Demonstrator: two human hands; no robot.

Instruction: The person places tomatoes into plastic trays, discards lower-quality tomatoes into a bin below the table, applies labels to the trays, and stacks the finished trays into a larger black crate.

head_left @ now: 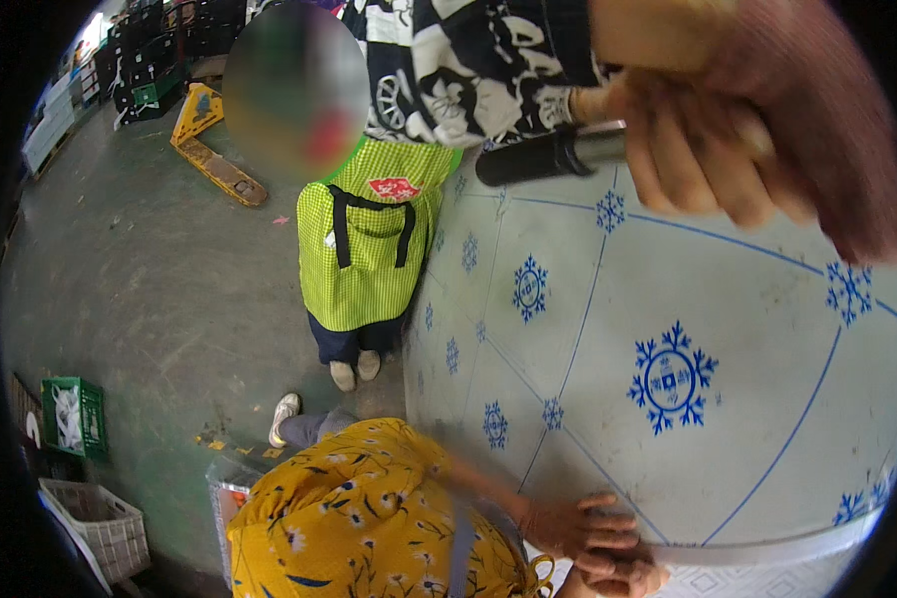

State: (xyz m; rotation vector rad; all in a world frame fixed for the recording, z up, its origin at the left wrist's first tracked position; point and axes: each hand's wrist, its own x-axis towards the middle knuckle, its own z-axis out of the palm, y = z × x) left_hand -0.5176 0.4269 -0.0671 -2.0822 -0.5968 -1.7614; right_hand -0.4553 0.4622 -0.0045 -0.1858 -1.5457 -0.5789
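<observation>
Snowflake-printed sheeting covered the broad surface filling the right half of the view, its pale rim curving along the lower right. At far left, a green crate and, nearer the wearer, a grey lattice crate stood on the floor. Next came a yellow pallet jack, then a person in a green-checked apron, close beside the sheeting's left side.

A yellow floral sleeve entered from below. From it the left hand reached to the sheeting's near edge, its fingers extended and slightly apart; whether they pinched anything underneath, I could not tell. Just below lay the right hand, partly covered, its grip equally unclear.

Good handling at that edge, I judged, called for low, relaxed hands, with pressure spread over several fingers instead of one tip, and the thumbs free of each other where the hands overlapped. Keeping the loose sleeve off the sheeting seemed wise too, as did using the printed blue lines to judge straightness.

Farther up, a black handle with a metal shaft pointed left above the sheeting, beside another person's blurred, curled hand; that called for keeping fingers well apart from it.
</observation>
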